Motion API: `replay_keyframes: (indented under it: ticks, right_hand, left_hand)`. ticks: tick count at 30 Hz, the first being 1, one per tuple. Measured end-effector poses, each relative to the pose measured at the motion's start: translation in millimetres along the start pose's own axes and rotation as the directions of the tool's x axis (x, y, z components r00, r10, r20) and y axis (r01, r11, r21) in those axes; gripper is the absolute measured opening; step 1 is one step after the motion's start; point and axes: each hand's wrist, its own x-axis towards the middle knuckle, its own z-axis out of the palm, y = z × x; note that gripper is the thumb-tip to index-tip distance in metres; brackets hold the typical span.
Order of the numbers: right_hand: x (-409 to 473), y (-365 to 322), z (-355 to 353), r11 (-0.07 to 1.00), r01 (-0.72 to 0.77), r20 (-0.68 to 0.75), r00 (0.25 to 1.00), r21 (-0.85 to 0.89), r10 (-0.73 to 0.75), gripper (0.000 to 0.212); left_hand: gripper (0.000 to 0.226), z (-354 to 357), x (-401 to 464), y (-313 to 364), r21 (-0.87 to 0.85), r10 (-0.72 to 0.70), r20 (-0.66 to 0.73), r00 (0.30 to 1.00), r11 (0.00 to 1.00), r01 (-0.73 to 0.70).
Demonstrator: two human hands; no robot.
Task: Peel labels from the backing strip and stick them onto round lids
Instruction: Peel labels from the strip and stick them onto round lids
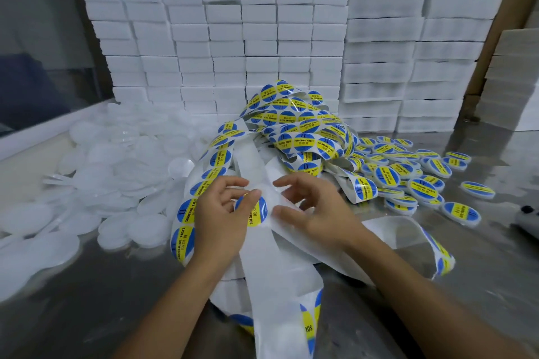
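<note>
Label peeling, both hands on strip.
Left hand (218, 221) pinches a round label (253, 211) at its edge; right hand (315, 210) pinches the white strip (280, 268) beside it. Bare lids (122, 172) lie left, labelled lids (408, 175) right, foam blocks (262, 46) behind.

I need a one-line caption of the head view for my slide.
Left hand peels a blue-yellow label while right hand holds the backing strip.
</note>
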Motion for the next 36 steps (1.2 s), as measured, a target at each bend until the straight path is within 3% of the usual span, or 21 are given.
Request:
replay_keyframes:
  ticks: [3, 6, 8, 10, 13, 16, 20, 24, 28, 31, 34, 36]
  right_hand:
    - [2, 4, 3, 0.996, -0.035, -0.052, 0.998, 0.076, 0.039, 0.026]
    - [4, 4, -1, 0.981, -0.053, -0.196, 0.976, 0.189, 0.091, 0.021]
    - [5, 2, -2, 0.952, -0.055, -0.245, 0.96, 0.302, 0.133, 0.018]
    - [6, 1, -1, 0.936, -0.063, -0.266, 0.95, 0.348, 0.163, 0.017]
    - [6, 1, 1, 0.999, -0.021, -0.344, 0.938, 0.05, 0.037, 0.023]
    - [6, -2, 1, 0.972, 0.111, -0.393, 0.901, -0.206, -0.186, 0.026]
    - [3, -9, -2, 0.942, 0.264, -0.261, 0.913, -0.206, -0.313, 0.014]
    - [1, -10, 4, 0.94, 0.255, -0.097, 0.954, -0.227, -0.283, 0.024]
    - [1, -7, 2, 0.934, 0.219, -0.14, 0.954, -0.283, -0.266, 0.012]
    - [1, -7, 0, 0.923, 0.233, -0.138, 0.949, -0.307, -0.285, 0.005]
    - [3, -7, 3, 0.986, 0.064, -0.233, 0.968, -0.151, -0.098, 0.008]
    - [6, -7, 2, 0.985, -0.11, -0.302, 0.942, 0.13, 0.145, 0.009]
  left_hand:
    - [0.023, 0, -3, 5, -0.062, -0.095, 0.055, 0.994, 0.993, 0.099]
    - [0.031, 3, -5, 9, -0.177, -0.197, 0.249, 0.948, 0.953, 0.244]
    - [0.034, 5, -7, 9, -0.173, -0.207, 0.326, 0.922, 0.946, 0.274]
    - [0.028, 7, -7, 7, -0.158, -0.188, 0.315, 0.93, 0.956, 0.247]
    - [0.013, 4, -5, 3, -0.122, -0.167, 0.216, 0.962, 0.973, 0.196]
    - [0.005, 1, -1, -2, -0.086, -0.172, 0.12, 0.978, 0.979, 0.183]
    - [0.03, 2, -1, -6, -0.048, -0.136, 0.106, 0.985, 0.989, 0.141]
    - [0.023, 4, -1, -5, -0.03, -0.092, 0.159, 0.983, 0.995, 0.098]
    - [0.028, 8, -3, -7, 0.109, -0.033, 0.279, 0.96, 0.994, 0.003]
    - [0.026, 8, -3, -13, 0.249, 0.028, 0.292, 0.956, 0.963, -0.104]
    - [0.011, 8, -3, -14, 0.254, 0.043, 0.263, 0.964, 0.961, -0.112]
    - [0.018, 8, -4, -13, 0.257, 0.039, 0.222, 0.974, 0.961, -0.097]
